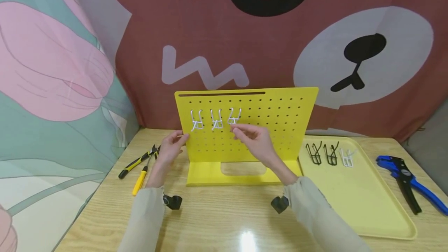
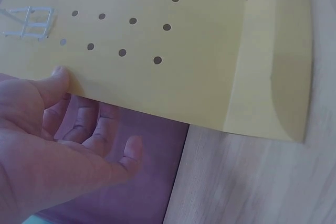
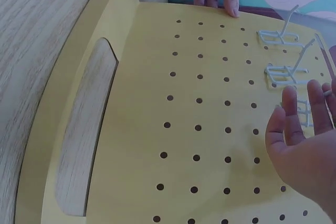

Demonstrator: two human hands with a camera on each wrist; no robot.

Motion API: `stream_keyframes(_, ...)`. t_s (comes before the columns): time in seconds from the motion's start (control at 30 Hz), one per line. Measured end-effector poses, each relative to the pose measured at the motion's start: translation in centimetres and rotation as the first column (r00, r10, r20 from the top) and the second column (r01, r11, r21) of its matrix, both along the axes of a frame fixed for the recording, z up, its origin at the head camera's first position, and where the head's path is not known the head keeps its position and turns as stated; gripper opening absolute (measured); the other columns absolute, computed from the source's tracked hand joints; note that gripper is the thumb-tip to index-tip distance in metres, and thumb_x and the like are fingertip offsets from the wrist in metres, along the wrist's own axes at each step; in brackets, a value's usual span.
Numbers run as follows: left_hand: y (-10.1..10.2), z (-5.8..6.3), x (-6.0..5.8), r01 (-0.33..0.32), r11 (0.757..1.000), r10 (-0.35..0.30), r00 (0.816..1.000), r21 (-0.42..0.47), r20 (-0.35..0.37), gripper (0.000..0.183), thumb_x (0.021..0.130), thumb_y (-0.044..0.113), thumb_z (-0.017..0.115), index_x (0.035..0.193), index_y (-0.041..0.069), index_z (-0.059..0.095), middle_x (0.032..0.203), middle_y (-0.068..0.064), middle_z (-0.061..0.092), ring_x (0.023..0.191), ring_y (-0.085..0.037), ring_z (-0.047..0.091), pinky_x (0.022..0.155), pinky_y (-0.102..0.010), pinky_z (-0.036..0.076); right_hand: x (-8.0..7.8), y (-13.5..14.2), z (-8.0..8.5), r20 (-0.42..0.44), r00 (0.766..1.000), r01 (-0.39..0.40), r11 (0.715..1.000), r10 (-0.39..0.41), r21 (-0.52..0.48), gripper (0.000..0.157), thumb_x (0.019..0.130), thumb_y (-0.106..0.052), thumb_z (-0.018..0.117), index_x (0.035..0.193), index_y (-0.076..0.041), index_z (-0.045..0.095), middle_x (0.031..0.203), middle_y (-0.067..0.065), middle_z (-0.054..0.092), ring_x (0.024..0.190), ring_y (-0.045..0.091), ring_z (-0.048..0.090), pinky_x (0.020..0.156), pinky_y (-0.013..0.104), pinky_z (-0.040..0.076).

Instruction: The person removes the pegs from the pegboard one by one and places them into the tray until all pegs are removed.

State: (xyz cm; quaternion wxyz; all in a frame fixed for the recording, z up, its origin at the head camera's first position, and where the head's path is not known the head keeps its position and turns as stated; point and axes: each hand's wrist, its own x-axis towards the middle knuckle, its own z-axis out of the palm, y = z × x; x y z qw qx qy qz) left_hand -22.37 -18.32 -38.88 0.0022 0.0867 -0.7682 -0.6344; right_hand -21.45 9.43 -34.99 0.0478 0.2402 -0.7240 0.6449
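Note:
A yellow pegboard (image 1: pixel 276 147) stands upright on its base at the middle of the table. My left hand (image 1: pixel 169 149) holds its left edge, the thumb (image 2: pixel 55 85) on the front face and the other fingers behind. Two white wire hooks (image 1: pixel 197 124) (image 1: pixel 217 123) hang side by side on the upper left of the board. To their right, my right hand (image 1: pixel 258 143) pinches a third white wire hook (image 1: pixel 234 120) against the board. Fingertips cover its lower part, and I cannot tell whether its ends sit in the holes.
On the right, a pale yellow tray (image 1: pixel 364 197) holds two black wire hooks (image 1: pixel 315 154) and one white hook (image 1: pixel 347 158). Beyond it lies a blue-and-black wire stripper (image 1: pixel 402 178). Left of the board are yellow-and-black pliers (image 1: pixel 134 164) and a yellow-handled screwdriver (image 1: pixel 140 182).

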Motion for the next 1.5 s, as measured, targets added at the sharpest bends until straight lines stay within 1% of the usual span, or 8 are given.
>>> stream_keyframes(0.17, 0.1, 0.2, 0.0, 0.003, 1.0, -0.003, 1.0, -0.005, 0.0, 0.038, 0.098, 0.031, 0.057, 0.126, 0.005, 0.055, 0.126, -0.016, 0.056, 0.115, -0.028, 0.051, 0.099, -0.051, 0.037, 0.1, -0.2, 0.2, 0.01, 0.999, -0.033, 0.999, 0.033, -0.011, 0.028, 0.097, -0.014, 0.059, 0.119, 0.002, 0.064, 0.114, 0.018, 0.066, 0.095, 0.041, 0.063, 0.082, 0.052, 0.05)
stream_keyframes(0.33, 0.1, 0.3, 0.1, 0.004, 1.0, -0.004, 1.0, -0.004, 0.001, 0.038, 0.098, 0.031, 0.057, 0.125, 0.005, 0.056, 0.125, -0.016, 0.056, 0.114, -0.028, 0.051, 0.099, -0.051, 0.037, 0.5, -0.1, 0.5, 0.007, 0.999, -0.041, 0.999, 0.041, -0.004, 0.027, 0.096, -0.013, 0.06, 0.118, 0.003, 0.065, 0.114, 0.015, 0.067, 0.097, 0.041, 0.062, 0.082, 0.048, 0.051)
stream_keyframes(0.53, 0.0, 0.3, 0.2, 0.012, 1.0, -0.012, 1.0, -0.004, -0.006, 0.039, 0.098, 0.033, 0.057, 0.126, 0.006, 0.056, 0.125, -0.015, 0.056, 0.115, -0.027, 0.051, 0.099, -0.051, 0.037, 1.2, 0.3, 1.3, 0.038, 0.998, -0.044, 0.998, 0.046, -0.055, 0.026, 0.098, -0.015, 0.057, 0.115, 0.003, 0.066, 0.108, 0.021, 0.067, 0.087, 0.026, 0.067, 0.076, 0.036, 0.054)
stream_keyframes(0.63, -0.1, 0.2, 0.2, 0.013, 1.0, -0.013, 1.0, 0.003, -0.002, 0.04, 0.098, 0.032, 0.057, 0.127, 0.005, 0.055, 0.126, -0.015, 0.056, 0.115, -0.027, 0.05, 0.1, -0.051, 0.036, 1.3, 0.7, 1.4, 0.079, 0.996, -0.036, 0.997, 0.042, -0.074, 0.028, 0.099, -0.017, 0.056, 0.113, 0.005, 0.066, 0.102, 0.017, 0.07, 0.082, 0.019, 0.067, 0.074, 0.034, 0.054)
stream_keyframes(0.73, -0.1, 0.1, 0.2, 0.007, 1.0, -0.007, 1.0, 0.002, 0.002, 0.04, 0.098, 0.033, 0.057, 0.128, 0.006, 0.055, 0.126, -0.014, 0.056, 0.116, -0.027, 0.05, 0.1, -0.051, 0.037, 1.5, 1.2, 1.3, 0.109, 0.993, -0.034, 0.996, 0.042, -0.079, 0.029, 0.1, -0.018, 0.055, 0.111, 0.006, 0.065, 0.097, 0.012, 0.071, 0.081, 0.018, 0.066, 0.073, 0.033, 0.054)
stream_keyframes(1.03, -0.2, -0.2, 0.4, 0.007, 1.0, -0.006, 1.0, 0.026, -0.015, 0.04, 0.098, 0.032, 0.057, 0.128, 0.006, 0.055, 0.128, -0.015, 0.055, 0.117, -0.029, 0.05, 0.1, -0.053, 0.037, 2.5, 3.3, 0.0, 0.142, 0.988, -0.05, 0.998, 0.053, -0.027, 0.03, 0.101, -0.019, 0.051, 0.106, 0.008, 0.064, 0.09, 0.018, 0.068, 0.079, 0.019, 0.066, 0.071, 0.031, 0.054)
stream_keyframes(1.27, -0.3, -0.1, 0.4, 0.014, 1.0, -0.013, 1.0, 0.026, -0.029, 0.04, 0.098, 0.032, 0.057, 0.127, 0.006, 0.055, 0.127, -0.015, 0.055, 0.118, -0.03, 0.051, 0.1, -0.052, 0.037, 2.9, 6.0, -1.5, 0.188, 0.982, 0.013, 1.0, -0.018, 0.025, 0.036, 0.101, -0.023, 0.051, 0.109, 0.011, 0.061, 0.09, 0.013, 0.069, 0.081, 0.02, 0.067, 0.072, 0.031, 0.054)
stream_keyframes(1.5, -0.1, -0.3, 0.3, 0.019, 0.999, -0.017, 0.999, 0.035, -0.033, 0.04, 0.098, 0.031, 0.057, 0.127, 0.004, 0.055, 0.128, -0.016, 0.055, 0.118, -0.03, 0.051, 0.1, -0.053, 0.037, 3.4, 9.7, -2.9, 0.205, 0.976, 0.078, 0.997, -0.08, 0.015, 0.026, 0.101, -0.025, 0.05, 0.103, -0.007, 0.069, 0.089, 0.008, 0.07, 0.08, 0.016, 0.067, 0.07, 0.029, 0.054)
